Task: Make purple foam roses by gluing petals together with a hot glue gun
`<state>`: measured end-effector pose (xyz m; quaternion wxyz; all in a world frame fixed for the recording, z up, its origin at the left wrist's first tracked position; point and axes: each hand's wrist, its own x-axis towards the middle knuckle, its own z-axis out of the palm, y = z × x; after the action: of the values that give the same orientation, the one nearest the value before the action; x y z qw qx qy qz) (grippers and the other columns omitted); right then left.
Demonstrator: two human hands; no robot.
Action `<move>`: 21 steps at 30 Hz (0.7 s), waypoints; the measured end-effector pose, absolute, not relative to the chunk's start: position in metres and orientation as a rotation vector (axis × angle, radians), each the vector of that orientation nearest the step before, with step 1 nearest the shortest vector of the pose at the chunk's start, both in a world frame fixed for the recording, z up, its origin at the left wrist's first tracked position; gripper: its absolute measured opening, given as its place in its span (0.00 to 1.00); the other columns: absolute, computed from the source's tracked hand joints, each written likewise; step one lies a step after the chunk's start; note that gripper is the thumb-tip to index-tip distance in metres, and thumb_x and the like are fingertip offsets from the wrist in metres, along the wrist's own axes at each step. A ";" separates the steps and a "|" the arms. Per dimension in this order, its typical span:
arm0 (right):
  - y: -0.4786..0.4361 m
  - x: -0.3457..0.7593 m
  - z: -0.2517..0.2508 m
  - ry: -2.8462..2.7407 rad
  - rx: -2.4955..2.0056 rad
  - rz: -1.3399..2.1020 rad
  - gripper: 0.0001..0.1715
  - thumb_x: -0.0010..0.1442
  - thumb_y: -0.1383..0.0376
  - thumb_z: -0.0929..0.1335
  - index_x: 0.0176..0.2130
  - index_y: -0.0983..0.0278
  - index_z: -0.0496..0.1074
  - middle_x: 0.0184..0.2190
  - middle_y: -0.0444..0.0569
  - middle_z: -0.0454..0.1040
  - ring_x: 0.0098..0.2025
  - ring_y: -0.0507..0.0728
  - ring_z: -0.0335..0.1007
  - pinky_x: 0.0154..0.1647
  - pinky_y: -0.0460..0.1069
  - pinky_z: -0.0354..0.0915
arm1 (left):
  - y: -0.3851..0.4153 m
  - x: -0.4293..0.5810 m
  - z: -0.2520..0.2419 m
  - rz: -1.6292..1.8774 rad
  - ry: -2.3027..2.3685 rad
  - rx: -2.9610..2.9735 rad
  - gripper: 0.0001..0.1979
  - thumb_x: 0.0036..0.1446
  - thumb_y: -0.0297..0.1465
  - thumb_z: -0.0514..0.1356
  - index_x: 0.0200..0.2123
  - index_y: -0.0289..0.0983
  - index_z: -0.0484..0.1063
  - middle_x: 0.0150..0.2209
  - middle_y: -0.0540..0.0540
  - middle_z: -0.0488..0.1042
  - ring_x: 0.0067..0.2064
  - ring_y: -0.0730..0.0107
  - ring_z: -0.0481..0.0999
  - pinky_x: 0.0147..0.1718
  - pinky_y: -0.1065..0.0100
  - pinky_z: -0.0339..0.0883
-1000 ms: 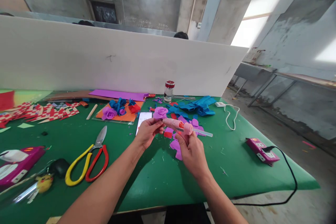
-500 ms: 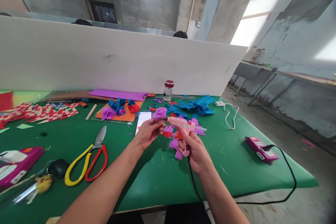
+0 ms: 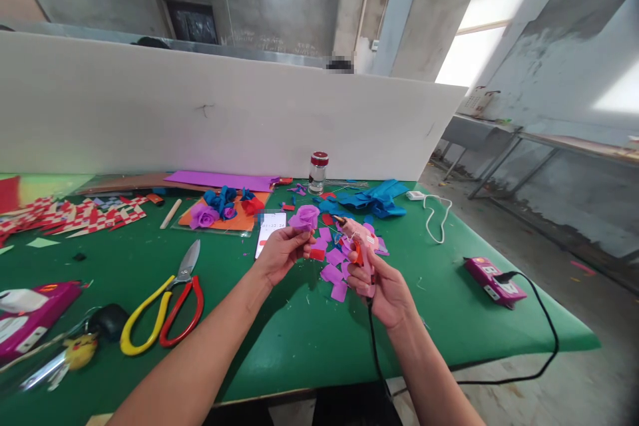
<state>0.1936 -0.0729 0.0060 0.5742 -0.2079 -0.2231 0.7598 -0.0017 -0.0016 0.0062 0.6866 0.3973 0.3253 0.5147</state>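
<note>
Pinched in the fingers of my left hand [image 3: 285, 254] is a purple paper flower [image 3: 304, 217], its bloom facing up above the fingertips. My right hand [image 3: 380, 283] is wrapped round the handle of a pink glue gun [image 3: 360, 234]. The gun's nozzle points up and left, a short way to the right of the flower and apart from it. A black cord runs down from the gun's handle. Under and between the hands lie loose purple paper pieces [image 3: 333, 273] and a few red scraps. A phone [image 3: 270, 229] lies just behind my left hand.
Large scissors [image 3: 184, 279] lie open left of my left arm. Finished paper flowers [image 3: 204, 215] rest on an orange sheet. Blue crepe paper [image 3: 375, 200] and a red-lidded jar [image 3: 318, 173] stand before a white partition [image 3: 239, 120]. A purple box [image 3: 494, 281] with a black plug sits at right.
The glue gun has drawn back to the right, away from the flower, and its nozzle has turned more upward. My left hand keeps the flower at nearly the same spot.
</note>
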 end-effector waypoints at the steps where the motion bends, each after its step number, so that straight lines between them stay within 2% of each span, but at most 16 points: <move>1: -0.073 0.199 0.005 -0.534 -0.507 1.757 0.14 0.49 0.65 0.74 0.37 0.64 0.73 0.25 0.43 0.67 0.18 0.44 0.47 0.13 0.38 0.53 | -0.002 -0.002 0.006 1.162 0.738 0.895 0.14 0.39 0.30 0.73 0.30 0.30 0.77 0.24 0.46 0.76 0.22 0.78 0.71 0.21 0.74 0.64; 4: -0.070 0.221 0.001 -0.628 -0.649 1.652 0.12 0.45 0.70 0.75 0.33 0.65 0.73 0.19 0.39 0.62 0.18 0.44 0.48 0.13 0.38 0.52 | -0.002 -0.001 0.004 1.177 0.754 0.905 0.15 0.39 0.31 0.73 0.30 0.30 0.78 0.25 0.45 0.77 0.23 0.77 0.71 0.22 0.73 0.65; 6: -0.066 0.240 -0.004 -0.690 -0.795 1.572 0.12 0.43 0.71 0.75 0.28 0.66 0.71 0.18 0.39 0.62 0.18 0.44 0.52 0.15 0.39 0.53 | -0.003 0.000 0.003 1.166 0.750 0.916 0.14 0.40 0.32 0.73 0.30 0.30 0.78 0.25 0.45 0.77 0.23 0.77 0.71 0.22 0.73 0.65; 11: -0.052 0.291 -0.023 -0.812 -1.279 1.325 0.09 0.40 0.66 0.72 0.24 0.66 0.68 0.19 0.44 0.68 0.21 0.49 0.62 0.20 0.43 0.59 | -0.008 0.007 -0.004 1.099 0.722 0.962 0.12 0.43 0.32 0.72 0.30 0.30 0.78 0.26 0.45 0.77 0.23 0.77 0.71 0.23 0.73 0.65; 16: -0.041 0.321 -0.039 -1.038 -1.745 1.056 0.07 0.43 0.61 0.65 0.22 0.63 0.64 0.16 0.41 0.63 0.17 0.50 0.55 0.18 0.46 0.49 | -0.014 0.016 -0.013 1.037 0.710 0.968 0.13 0.44 0.32 0.71 0.32 0.30 0.78 0.27 0.43 0.77 0.24 0.77 0.71 0.24 0.72 0.65; 21: -0.031 0.327 -0.044 -1.168 -1.948 0.912 0.10 0.47 0.62 0.65 0.19 0.61 0.61 0.12 0.40 0.61 0.18 0.52 0.55 0.21 0.47 0.49 | -0.020 0.020 -0.013 1.057 0.692 0.980 0.13 0.44 0.33 0.71 0.31 0.31 0.78 0.27 0.44 0.76 0.24 0.77 0.71 0.23 0.72 0.65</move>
<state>0.3271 -0.0308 -0.0440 0.3399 -0.7485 -0.4487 0.3505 0.0201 -0.0198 -0.0127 0.6971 0.4395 0.3103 0.4739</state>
